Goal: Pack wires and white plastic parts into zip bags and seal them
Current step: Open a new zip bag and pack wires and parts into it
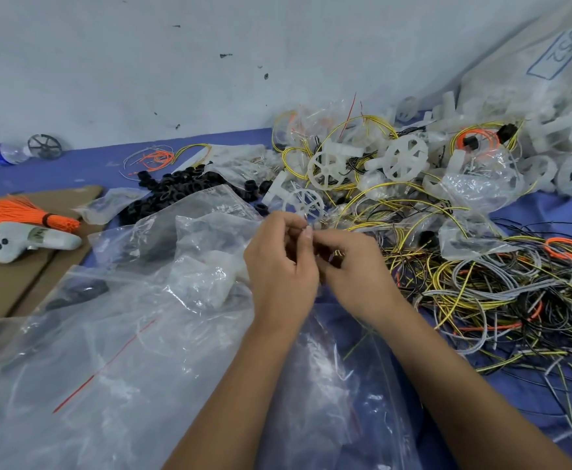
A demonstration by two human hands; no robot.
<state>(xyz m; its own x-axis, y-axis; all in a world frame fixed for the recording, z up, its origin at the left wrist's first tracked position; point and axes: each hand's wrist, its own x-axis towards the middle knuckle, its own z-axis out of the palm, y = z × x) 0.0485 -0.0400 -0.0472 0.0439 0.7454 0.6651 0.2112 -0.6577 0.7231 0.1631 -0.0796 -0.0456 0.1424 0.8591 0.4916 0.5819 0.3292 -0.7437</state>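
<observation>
My left hand [279,266] and my right hand [352,266] meet at the centre, fingertips pinching the top edge of a small clear zip bag [315,242]; what is in the bag is hidden by my fingers. Just beyond my fingers lies a white plastic wheel [303,201]. More white wheels [405,157] sit in a heap with yellow wires behind. A tangle of yellow, black, grey and orange wires [501,293] spreads to the right. Large clear zip bags [125,334] lie crumpled under my forearms.
Black rubber rings [179,189] are piled at the middle left. An orange wire bundle [23,213] and a grey controller [30,244] rest on cardboard [13,290] at left. A big sack of white parts [549,96] leans on the wall. A water bottle [4,153] lies far left.
</observation>
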